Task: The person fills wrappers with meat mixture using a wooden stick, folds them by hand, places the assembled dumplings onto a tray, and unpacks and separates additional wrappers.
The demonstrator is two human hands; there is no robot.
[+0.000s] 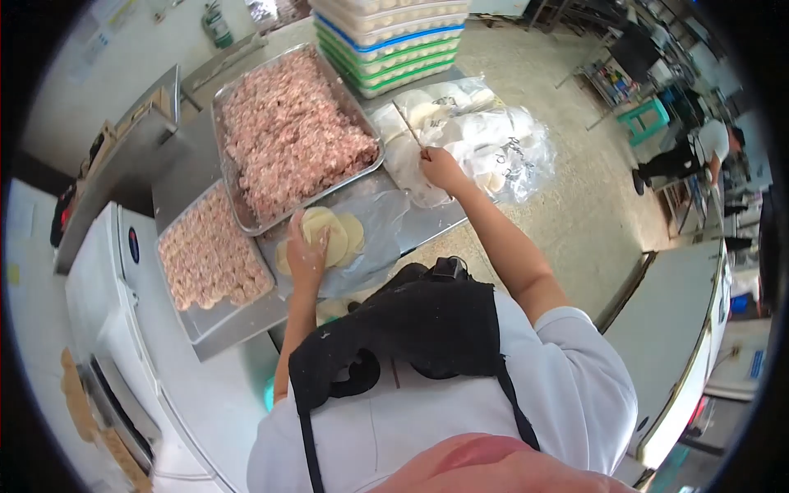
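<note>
Round pale dough wrappers (349,232) lie overlapping on a clear plastic sheet (382,215), with my left hand (307,251) on them, its fingers pressed around some of them. My right hand (442,168) is closed on a thin stick (407,122) over bags of wrappers (485,131). Behind my left hand, a deep metal tray (374,167) holds a heap of minced meat (288,127). To its left, a flatter tray (197,335) carries rows of meat portions (215,255).
Stacked trays (390,45) with green and blue rims stand at the table's back. A white freezer (123,271) is at the left. Across the floor, a co-worker (699,152) stands near a green stool (645,122).
</note>
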